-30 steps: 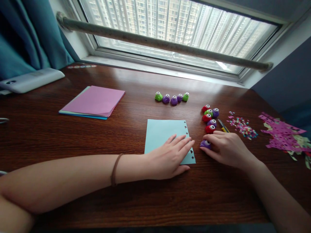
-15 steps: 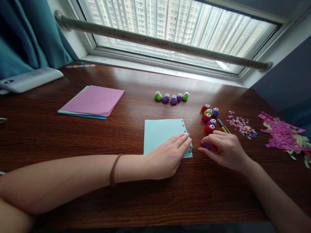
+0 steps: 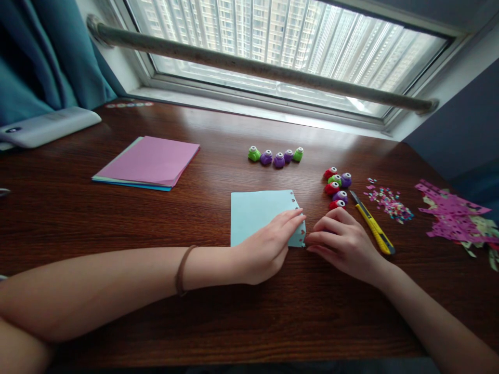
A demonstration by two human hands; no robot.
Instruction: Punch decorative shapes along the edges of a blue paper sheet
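Head view: the left hand (image 3: 268, 246) lies flat, fingers together and stretched out, pressing the light blue paper sheet (image 3: 259, 213) onto the wooden table (image 3: 218, 322); its fingertips reach the sheet's right edge, where a row of small punched holes runs. The right hand (image 3: 343, 244) rests just beside those fingertips, its fingers curled at the sheet's lower right corner; whether they hold anything cannot be told. Just beyond its knuckles sits a cluster of red, green and purple craft punches (image 3: 337, 187), and to its right lies a yellow utility knife (image 3: 372, 222).
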